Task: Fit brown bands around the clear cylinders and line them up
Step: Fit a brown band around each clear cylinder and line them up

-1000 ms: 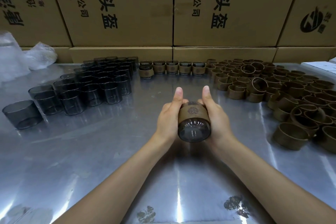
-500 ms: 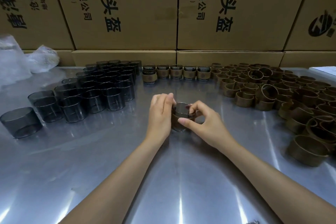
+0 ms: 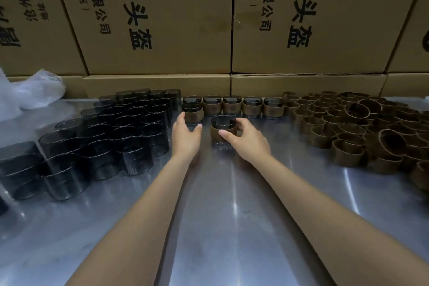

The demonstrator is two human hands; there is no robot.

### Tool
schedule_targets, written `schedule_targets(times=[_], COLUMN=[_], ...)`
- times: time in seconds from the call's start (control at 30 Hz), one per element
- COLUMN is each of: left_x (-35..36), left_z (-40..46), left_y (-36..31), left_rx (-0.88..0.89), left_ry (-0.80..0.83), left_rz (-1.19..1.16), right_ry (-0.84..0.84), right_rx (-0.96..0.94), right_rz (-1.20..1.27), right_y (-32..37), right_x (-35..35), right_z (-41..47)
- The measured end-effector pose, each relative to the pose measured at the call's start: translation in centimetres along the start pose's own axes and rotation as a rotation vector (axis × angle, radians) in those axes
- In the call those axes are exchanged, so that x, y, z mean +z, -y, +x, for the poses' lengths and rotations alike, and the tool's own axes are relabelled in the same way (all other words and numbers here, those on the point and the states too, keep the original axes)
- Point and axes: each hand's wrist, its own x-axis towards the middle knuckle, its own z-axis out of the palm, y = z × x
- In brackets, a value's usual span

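A banded cylinder [image 3: 223, 132], clear with a brown band around its middle, stands upright on the metal table [image 3: 232, 204]. My right hand [image 3: 246, 140] grips it from the right, thumb in front and fingers behind. My left hand [image 3: 185, 133] hovers just left of it with relaxed fingers, holding nothing, close to another banded cylinder [image 3: 192, 114]. A row of banded cylinders [image 3: 241, 107] stands along the back. Bare dark-tinted clear cylinders [image 3: 111, 132] crowd the left side. Loose brown bands [image 3: 359, 127] lie heaped on the right.
Stacked cardboard boxes [image 3: 162, 18] form a wall behind the table. A crumpled clear plastic bag [image 3: 30, 93] lies at the far left. Bare metal surface stretches under my forearms toward the near edge.
Both hands carried the banded cylinder away from me toward the back row and stood it upright. My left hand has let go of it; my right hand still holds it.
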Motion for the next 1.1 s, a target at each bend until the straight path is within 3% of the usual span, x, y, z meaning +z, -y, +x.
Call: schedule_targets(times=[0.33,0.83,1.1], left_x=[2.2,2.6,1.4], left_z=[5.3,6.6,3.9], left_y=[1.5,1.7,0.7], left_rx=[0.077,0.021,0.070], left_ry=[-0.041,-0.042,-0.045], left_rz=[0.147,0.173,0.013], right_ry=[0.042,-0.130,-0.098], right_rx=[0.114,0.092,0.085], right_rz=[0.054,-0.333,0.208], right_y=[0.7,1.6,1.5], right_x=[2.6,5.2,2.8], right_z=[8.0,8.4,4.0])
